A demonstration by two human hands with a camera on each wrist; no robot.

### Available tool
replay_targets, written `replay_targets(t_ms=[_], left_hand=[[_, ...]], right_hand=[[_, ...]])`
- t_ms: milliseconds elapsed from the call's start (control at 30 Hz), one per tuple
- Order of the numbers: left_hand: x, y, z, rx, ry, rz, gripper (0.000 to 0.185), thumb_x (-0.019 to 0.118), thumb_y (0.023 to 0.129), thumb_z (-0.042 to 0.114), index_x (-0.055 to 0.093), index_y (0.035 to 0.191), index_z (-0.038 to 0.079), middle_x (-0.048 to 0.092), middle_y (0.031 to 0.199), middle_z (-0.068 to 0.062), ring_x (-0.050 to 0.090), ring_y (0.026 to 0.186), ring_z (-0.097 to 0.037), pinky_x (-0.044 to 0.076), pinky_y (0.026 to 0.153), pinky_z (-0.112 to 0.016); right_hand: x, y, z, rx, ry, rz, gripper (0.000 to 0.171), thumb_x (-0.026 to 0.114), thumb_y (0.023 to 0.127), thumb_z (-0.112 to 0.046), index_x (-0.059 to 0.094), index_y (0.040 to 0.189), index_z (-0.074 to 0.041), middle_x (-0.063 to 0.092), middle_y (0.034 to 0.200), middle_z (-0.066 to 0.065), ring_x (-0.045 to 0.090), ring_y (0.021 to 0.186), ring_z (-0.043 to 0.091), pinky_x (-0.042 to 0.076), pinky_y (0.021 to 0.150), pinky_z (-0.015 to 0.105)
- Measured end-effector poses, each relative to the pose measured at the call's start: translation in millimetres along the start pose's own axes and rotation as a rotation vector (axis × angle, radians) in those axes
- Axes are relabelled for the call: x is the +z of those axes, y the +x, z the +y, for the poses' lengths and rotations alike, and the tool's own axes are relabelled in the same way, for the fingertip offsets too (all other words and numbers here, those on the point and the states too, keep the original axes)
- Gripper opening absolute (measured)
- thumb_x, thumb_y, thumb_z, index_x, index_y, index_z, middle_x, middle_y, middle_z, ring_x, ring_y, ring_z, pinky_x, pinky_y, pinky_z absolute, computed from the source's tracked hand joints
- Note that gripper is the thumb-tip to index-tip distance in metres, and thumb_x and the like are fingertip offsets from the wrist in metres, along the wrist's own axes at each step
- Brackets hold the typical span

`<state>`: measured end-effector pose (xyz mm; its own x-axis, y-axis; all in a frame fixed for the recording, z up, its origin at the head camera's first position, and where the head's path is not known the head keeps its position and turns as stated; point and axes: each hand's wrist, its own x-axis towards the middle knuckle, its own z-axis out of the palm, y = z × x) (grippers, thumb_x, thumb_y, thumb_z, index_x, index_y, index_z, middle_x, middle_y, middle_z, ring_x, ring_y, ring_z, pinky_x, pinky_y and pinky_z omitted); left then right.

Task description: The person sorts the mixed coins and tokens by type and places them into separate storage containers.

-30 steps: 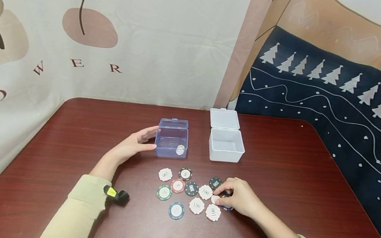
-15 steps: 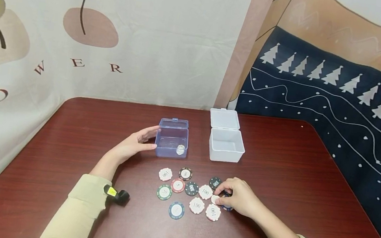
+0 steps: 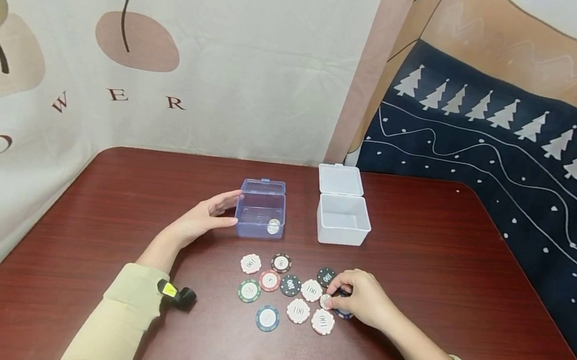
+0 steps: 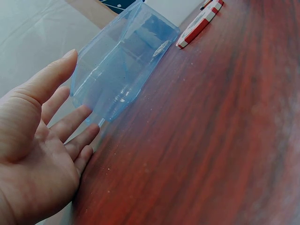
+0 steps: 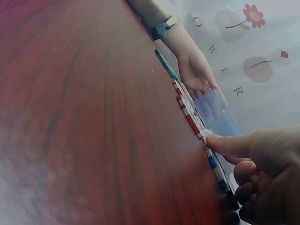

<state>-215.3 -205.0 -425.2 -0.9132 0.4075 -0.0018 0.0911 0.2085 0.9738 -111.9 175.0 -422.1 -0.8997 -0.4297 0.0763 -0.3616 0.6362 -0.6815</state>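
Observation:
My left hand [image 3: 204, 216] rests against the left side of a translucent blue box [image 3: 251, 231] whose lid stands up. Its fingers and thumb are nearly straight in the left wrist view, touching the box wall. Inside the box, at the front right, lies a silver coin [image 3: 273, 226]. Down among poker chips, my right hand [image 3: 367, 301] pinches a small silver coin [image 3: 324, 301] between thumb and finger. Beneath that hand a blue chip [image 3: 344, 314] is partly covered. A white chip [image 3: 311, 291] marked 100 lies just left of the coin.
A white box [image 3: 342, 236] with its lid raised stands right of the blue one. Several chips lie flat on the dark red table [image 3: 181, 347], among them a green chip [image 3: 249, 290], a red chip [image 3: 269, 281] and a black chip [image 3: 290, 286]. Patterned cloth hangs behind.
Both hands stay in nearly the same place. The coin at my right fingertips looks slightly more tilted or shifted; the boxes and chips have not moved.

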Motion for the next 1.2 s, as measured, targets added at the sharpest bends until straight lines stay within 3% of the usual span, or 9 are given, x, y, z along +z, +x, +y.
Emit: replay_targets(t_ms=[200, 633, 1200], left_hand=[[-0.4, 0.0, -0.8, 0.006, -0.006, -0.004, 0.066, 0.065, 0.091, 0.01, 0.034, 0.149, 0.014, 0.035, 0.15, -0.013, 0.026, 0.138, -0.03, 0.017, 0.11, -0.052], [0.6, -0.5, 2.8, 0.017, -0.005, -0.003, 0.067, 0.066, 0.091, 0.011, 0.033, 0.149, 0.012, 0.035, 0.149, -0.014, 0.027, 0.138, -0.032, 0.017, 0.11, -0.052], [0.3, -0.8, 0.6, 0.006, -0.016, 0.001, 0.066, 0.065, 0.091, 0.008, 0.034, 0.149, 0.013, 0.035, 0.15, -0.013, 0.027, 0.138, -0.031, 0.017, 0.11, -0.051]], right_hand=[[-0.9, -0.2, 0.7, -0.04, 0.031, 0.009, 0.02, 0.083, 0.072, -0.017, 0.065, 0.068, -0.023, 0.036, 0.061, -0.014, 0.039, 0.063, 0.006, 0.034, 0.056, 0.024], [-4.8, 1.9, -1.7, -0.001, 0.13, -0.03, 0.018, 0.08, 0.076, -0.011, 0.066, 0.068, -0.018, 0.035, 0.057, -0.012, 0.037, 0.058, 0.003, 0.03, 0.052, 0.021], [-9.6, 9.7, -15.8, 0.0, 0.2, 0.048, 0.014, 0.078, 0.076, -0.007, 0.068, 0.069, -0.014, 0.035, 0.057, -0.008, 0.036, 0.056, 0.006, 0.029, 0.051, 0.022]])
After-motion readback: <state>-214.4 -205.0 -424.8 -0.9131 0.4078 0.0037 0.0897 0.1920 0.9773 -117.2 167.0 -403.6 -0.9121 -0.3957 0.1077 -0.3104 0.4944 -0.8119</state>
